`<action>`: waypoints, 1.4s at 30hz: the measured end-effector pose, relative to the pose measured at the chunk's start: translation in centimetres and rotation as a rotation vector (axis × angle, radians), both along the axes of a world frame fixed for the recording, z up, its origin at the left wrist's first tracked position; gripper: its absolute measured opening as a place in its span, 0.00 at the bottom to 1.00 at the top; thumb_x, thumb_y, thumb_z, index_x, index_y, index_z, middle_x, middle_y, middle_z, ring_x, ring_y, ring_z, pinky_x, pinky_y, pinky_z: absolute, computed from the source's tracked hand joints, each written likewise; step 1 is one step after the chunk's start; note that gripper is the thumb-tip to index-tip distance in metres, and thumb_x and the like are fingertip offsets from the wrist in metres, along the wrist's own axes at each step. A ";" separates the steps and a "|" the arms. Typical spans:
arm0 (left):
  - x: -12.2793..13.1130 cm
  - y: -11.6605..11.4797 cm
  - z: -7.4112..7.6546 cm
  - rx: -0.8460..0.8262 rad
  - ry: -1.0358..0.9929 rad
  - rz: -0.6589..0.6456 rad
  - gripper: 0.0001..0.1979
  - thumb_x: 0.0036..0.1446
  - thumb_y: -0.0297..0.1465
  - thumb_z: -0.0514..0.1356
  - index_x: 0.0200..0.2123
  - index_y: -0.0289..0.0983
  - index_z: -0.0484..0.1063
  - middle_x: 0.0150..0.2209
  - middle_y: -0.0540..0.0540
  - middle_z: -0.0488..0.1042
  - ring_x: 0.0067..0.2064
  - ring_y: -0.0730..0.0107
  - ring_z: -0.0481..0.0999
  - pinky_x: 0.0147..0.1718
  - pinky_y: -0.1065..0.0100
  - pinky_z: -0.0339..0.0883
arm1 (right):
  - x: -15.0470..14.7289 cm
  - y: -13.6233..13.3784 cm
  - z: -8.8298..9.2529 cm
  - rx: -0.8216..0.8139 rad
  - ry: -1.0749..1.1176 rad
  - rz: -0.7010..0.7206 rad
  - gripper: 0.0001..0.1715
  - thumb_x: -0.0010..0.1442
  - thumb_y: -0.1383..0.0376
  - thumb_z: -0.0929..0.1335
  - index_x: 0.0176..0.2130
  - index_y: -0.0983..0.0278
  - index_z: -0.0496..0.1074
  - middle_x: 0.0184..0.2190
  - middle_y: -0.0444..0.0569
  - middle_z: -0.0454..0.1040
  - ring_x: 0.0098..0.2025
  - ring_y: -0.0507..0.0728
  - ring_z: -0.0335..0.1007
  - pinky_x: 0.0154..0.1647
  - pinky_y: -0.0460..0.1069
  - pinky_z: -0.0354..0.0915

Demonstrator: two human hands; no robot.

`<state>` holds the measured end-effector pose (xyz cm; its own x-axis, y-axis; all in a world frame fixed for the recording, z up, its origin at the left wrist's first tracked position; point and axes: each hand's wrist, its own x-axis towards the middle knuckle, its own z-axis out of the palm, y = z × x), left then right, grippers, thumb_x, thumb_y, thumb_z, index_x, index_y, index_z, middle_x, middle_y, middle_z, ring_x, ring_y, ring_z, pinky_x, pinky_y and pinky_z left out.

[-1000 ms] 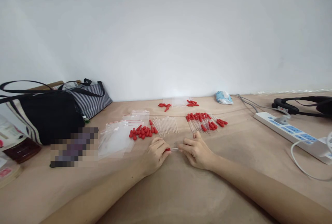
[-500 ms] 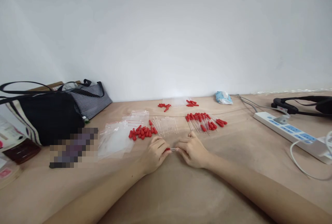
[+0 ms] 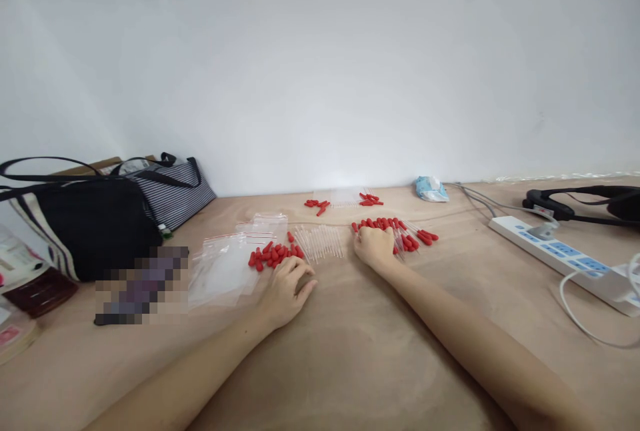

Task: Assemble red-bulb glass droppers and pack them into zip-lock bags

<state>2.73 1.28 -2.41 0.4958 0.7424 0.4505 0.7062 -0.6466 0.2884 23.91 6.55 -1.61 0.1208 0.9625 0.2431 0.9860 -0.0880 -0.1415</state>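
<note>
My left hand (image 3: pixel 287 291) rests beside a heap of red rubber bulbs (image 3: pixel 273 254), its thumb apart from the loosely bent fingers and nothing visible between them. A fan of thin clear glass tubes (image 3: pixel 320 242) lies just beyond it. Over the left end of a row of droppers with red bulbs (image 3: pixel 385 222), my right hand (image 3: pixel 374 244) is closed. A dropper's red bulb (image 3: pixel 355 226) pokes out at its fingertips, while the hand hides the dropper's tube.
Zip bags (image 3: pixel 225 264) lie left of the bulbs. Smaller red pieces (image 3: pixel 370 200) sit near the wall, with a blue tissue pack (image 3: pixel 431 189) beside them. A power strip (image 3: pixel 565 254) and cables are on the right. A black bag (image 3: pixel 100 218) stands left.
My hands have parted. The right one has carried the dropper forward and right to the row; the left has let go of the red bulb and drawn back left towards the heap.
</note>
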 end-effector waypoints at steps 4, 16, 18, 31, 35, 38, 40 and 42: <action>0.1 -0.2 -0.1 -0.021 0.042 0.018 0.04 0.53 0.29 0.54 0.30 0.37 0.68 0.33 0.47 0.68 0.36 0.64 0.68 0.36 0.62 0.60 | -0.3 0.4 -0.5 0.013 -0.016 -0.019 0.15 0.55 0.69 0.58 0.35 0.70 0.71 0.31 0.60 0.74 0.33 0.60 0.70 0.43 0.56 0.45; -1.2 8.3 5.0 -0.240 0.260 0.729 0.15 0.48 0.43 0.55 0.24 0.40 0.75 0.35 0.41 0.74 0.46 0.47 0.66 0.43 0.51 0.53 | -3.6 1.2 1.3 -0.172 0.175 -0.012 0.16 0.52 0.62 0.61 0.35 0.68 0.72 0.36 0.59 0.73 0.39 0.61 0.69 0.44 0.55 0.49; -1.3 10.1 4.9 -0.314 0.275 0.747 0.17 0.44 0.45 0.57 0.20 0.38 0.74 0.32 0.39 0.75 0.43 0.44 0.69 0.42 0.49 0.53 | -4.0 1.5 1.5 -0.188 0.189 -0.012 0.14 0.51 0.63 0.62 0.35 0.68 0.72 0.37 0.59 0.73 0.39 0.61 0.69 0.43 0.55 0.51; -1.0 8.1 5.3 -0.185 0.164 0.530 0.08 0.50 0.34 0.54 0.25 0.37 0.68 0.34 0.45 0.74 0.40 0.63 0.71 0.38 0.66 0.62 | -1.2 0.1 1.8 -0.088 0.275 0.115 0.16 0.58 0.62 0.58 0.34 0.69 0.69 0.35 0.57 0.73 0.37 0.58 0.68 0.35 0.49 0.57; 0.2 3.0 3.2 -0.096 0.025 0.117 0.06 0.52 0.31 0.53 0.24 0.37 0.64 0.26 0.50 0.70 0.30 0.72 0.70 0.31 0.71 0.63 | 2.0 -2.2 0.2 0.156 0.384 0.432 0.10 0.59 0.66 0.58 0.36 0.67 0.65 0.30 0.51 0.71 0.31 0.53 0.66 0.31 0.46 0.56; 0.8 0.6 1.1 -0.115 -0.106 -0.037 0.02 0.51 0.29 0.55 0.28 0.36 0.65 0.27 0.51 0.70 0.28 0.72 0.70 0.29 0.72 0.64 | 3.3 -4.5 -1.4 0.255 0.359 0.630 0.10 0.59 0.68 0.58 0.40 0.66 0.65 0.30 0.49 0.70 0.32 0.53 0.65 0.34 0.48 0.55; 0.9 0.0 0.2 -0.106 -0.148 -0.079 0.07 0.51 0.29 0.56 0.36 0.37 0.66 0.30 0.50 0.71 0.31 0.71 0.71 0.31 0.70 0.65 | 3.4 -5.9 -2.0 0.273 0.291 0.719 0.13 0.60 0.69 0.58 0.43 0.64 0.65 0.32 0.49 0.70 0.33 0.53 0.65 0.37 0.49 0.54; 1.0 -0.1 -0.2 -0.074 -0.147 -0.115 0.10 0.52 0.28 0.56 0.40 0.37 0.67 0.32 0.49 0.71 0.32 0.71 0.71 0.33 0.69 0.65 | 3.0 -6.9 -2.4 0.269 0.242 0.790 0.14 0.60 0.69 0.58 0.44 0.63 0.66 0.32 0.50 0.70 0.34 0.53 0.65 0.39 0.50 0.52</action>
